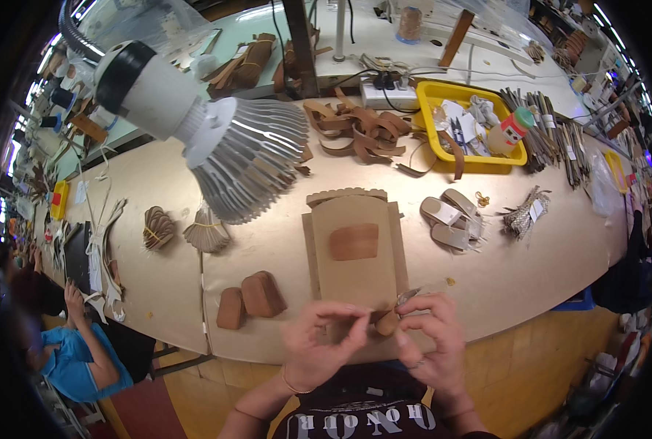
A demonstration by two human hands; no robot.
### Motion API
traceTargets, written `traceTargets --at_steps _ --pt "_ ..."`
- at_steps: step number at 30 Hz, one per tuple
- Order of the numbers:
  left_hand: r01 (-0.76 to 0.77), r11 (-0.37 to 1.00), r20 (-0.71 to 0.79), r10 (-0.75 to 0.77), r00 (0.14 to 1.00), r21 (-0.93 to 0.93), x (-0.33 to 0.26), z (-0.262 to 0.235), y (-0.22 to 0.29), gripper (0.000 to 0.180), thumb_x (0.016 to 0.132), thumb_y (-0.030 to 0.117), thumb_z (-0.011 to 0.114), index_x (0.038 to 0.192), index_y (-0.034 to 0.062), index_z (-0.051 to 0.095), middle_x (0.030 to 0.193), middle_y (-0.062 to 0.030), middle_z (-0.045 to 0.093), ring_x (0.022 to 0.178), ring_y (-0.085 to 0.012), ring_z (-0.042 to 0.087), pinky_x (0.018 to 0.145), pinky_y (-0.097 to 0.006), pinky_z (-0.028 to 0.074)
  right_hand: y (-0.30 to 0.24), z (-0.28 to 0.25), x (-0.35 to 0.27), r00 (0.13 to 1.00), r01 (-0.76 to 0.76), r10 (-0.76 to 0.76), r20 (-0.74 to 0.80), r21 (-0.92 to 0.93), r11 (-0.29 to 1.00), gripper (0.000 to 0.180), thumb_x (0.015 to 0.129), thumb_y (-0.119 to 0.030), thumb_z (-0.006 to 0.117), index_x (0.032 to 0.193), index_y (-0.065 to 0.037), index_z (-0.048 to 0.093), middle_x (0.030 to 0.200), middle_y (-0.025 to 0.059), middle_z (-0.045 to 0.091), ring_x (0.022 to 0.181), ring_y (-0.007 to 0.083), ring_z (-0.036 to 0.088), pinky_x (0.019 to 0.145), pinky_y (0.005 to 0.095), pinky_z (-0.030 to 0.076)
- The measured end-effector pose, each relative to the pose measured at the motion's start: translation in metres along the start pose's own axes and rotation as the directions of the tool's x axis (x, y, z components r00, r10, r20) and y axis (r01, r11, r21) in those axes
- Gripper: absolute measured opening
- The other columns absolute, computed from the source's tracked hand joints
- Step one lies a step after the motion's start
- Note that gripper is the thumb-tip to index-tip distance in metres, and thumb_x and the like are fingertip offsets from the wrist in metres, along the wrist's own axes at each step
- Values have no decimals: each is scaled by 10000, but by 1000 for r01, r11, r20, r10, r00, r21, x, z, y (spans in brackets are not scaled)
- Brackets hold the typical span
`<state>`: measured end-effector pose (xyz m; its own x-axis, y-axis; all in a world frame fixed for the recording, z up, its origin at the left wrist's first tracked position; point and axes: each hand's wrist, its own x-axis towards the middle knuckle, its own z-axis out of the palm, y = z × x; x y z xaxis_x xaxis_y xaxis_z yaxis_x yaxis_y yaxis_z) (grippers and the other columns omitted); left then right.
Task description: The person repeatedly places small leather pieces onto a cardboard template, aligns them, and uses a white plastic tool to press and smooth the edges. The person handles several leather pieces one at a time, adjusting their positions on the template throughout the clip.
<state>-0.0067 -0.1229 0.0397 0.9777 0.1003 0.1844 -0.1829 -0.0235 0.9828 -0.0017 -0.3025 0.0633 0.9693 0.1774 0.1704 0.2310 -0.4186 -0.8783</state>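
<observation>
My left hand [327,338] pinches the left edge of a small brown leather piece [387,323] between thumb and fingertips, just above the table's near edge. My right hand [436,338] grips the same piece from the right. A small grey metal tool [408,295] sticks out by the right fingers; its kind is hard to make out. Beyond my hands lies a cardboard sheet [355,282] with a flat brown leather patch [354,242] on it. Two stacks of brown leather pieces stand to the left, the larger stack [263,294] beside the smaller one [230,308].
A large lamp [245,157] hangs over the table's left half. Banded bundles [159,227] and pale oval pieces [452,219] lie on the table. Farther back are leather strips [359,132] and a yellow tray [432,139]. Another person [84,358] works at the left.
</observation>
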Motion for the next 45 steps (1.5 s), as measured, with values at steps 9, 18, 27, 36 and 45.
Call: traceTargets --at_steps 9,18,27,36,45 --pt "250 965 -368 -263 892 -82 26 -93 -26 185 836 -74 658 949 1 531 913 -92 652 816 -90 623 679 -202 502 32 -53 -8 998 16 24 -53 645 764 249 574 -204 694 667 26 671 1126 311 582 1090 404 547 1018 489 355" --pt "130 721 -335 149 930 680 36 -101 -36 219 882 34 629 1097 -9 635 1050 -94 678 965 -175 655 832 -312 525 37 -37 2 982 -107 -66 177 810 576 260 574 -224 680 593 25 607 948 304 663 1077 487 588 1020 552 384" --pt "538 787 428 -392 814 -302 -11 -17 14 474 847 -46 679 1273 -27 472 1180 -137 607 1029 -197 644 878 -312 544 -7 -3 12 931 -258 174 321 243 935 93 792 -76 654 800 15 643 879 103 612 850 234 627 771 339 497" --pt "352 871 236 -283 930 -342 -18 -9 -9 232 920 -38 569 1140 -72 505 1099 -199 602 965 -240 666 744 -322 607 56 -31 -6 940 -187 248 -236 252 949 130 847 -85 705 938 -16 643 865 30 588 737 103 556 669 251 452" --pt "388 859 243 -319 916 -333 -15 -13 -9 130 955 -7 520 1073 -59 539 1050 -180 602 888 -217 665 717 -303 599 53 19 -62 919 -313 382 101 -404 860 278 770 -243 778 930 -65 636 884 80 595 733 265 577 643 377 463"
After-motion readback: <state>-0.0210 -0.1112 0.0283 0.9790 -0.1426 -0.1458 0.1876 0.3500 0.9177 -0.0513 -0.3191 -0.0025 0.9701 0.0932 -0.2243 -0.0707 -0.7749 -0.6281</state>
